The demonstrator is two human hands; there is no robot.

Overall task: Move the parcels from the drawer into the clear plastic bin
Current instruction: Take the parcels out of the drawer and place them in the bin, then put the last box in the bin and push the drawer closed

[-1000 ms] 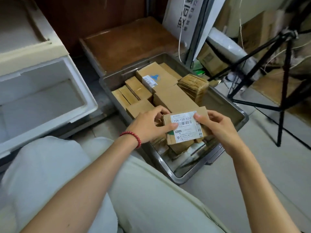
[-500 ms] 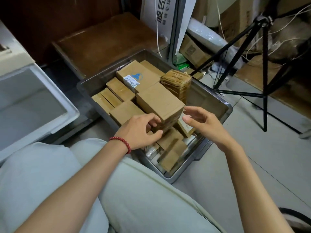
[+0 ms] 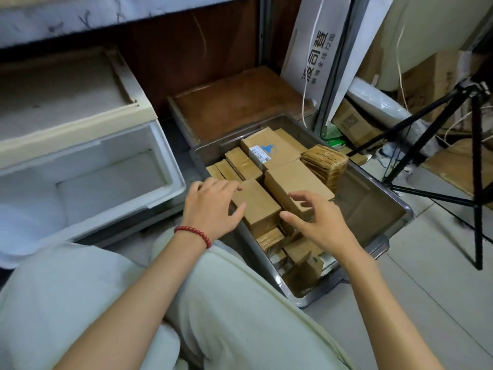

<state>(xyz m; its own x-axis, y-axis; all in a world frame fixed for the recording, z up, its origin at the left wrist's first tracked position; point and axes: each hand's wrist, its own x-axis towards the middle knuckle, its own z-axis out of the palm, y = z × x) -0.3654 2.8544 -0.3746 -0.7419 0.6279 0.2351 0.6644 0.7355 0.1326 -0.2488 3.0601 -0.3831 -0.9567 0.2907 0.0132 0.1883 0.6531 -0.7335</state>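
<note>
The clear plastic bin (image 3: 369, 202) stands on the floor before my knees, holding several brown cardboard parcels. One parcel (image 3: 266, 149) carries a white label with a blue mark, and a taped bundle (image 3: 324, 164) stands at the bin's far right. My left hand (image 3: 210, 206) rests on the left edge of a plain brown box (image 3: 258, 209), fingers laid flat on its top and thumb against its side. My right hand (image 3: 317, 222) hovers over the parcels beside that box, fingers spread and holding nothing. To the left, the white drawer (image 3: 106, 188) is pulled out, and no parcels show inside it.
A black tripod (image 3: 477, 182) stands on the tiled floor right of the bin. Behind the bin lie a brown wooden board (image 3: 240, 102), a white printed panel (image 3: 317, 49) and cardboard boxes (image 3: 352, 124). My light trousers (image 3: 213, 303) fill the foreground.
One second ago both hands held a labelled parcel over the bin; they have let it go. The left hand has moved onto the plain box, and the right hand is open beside it.
</note>
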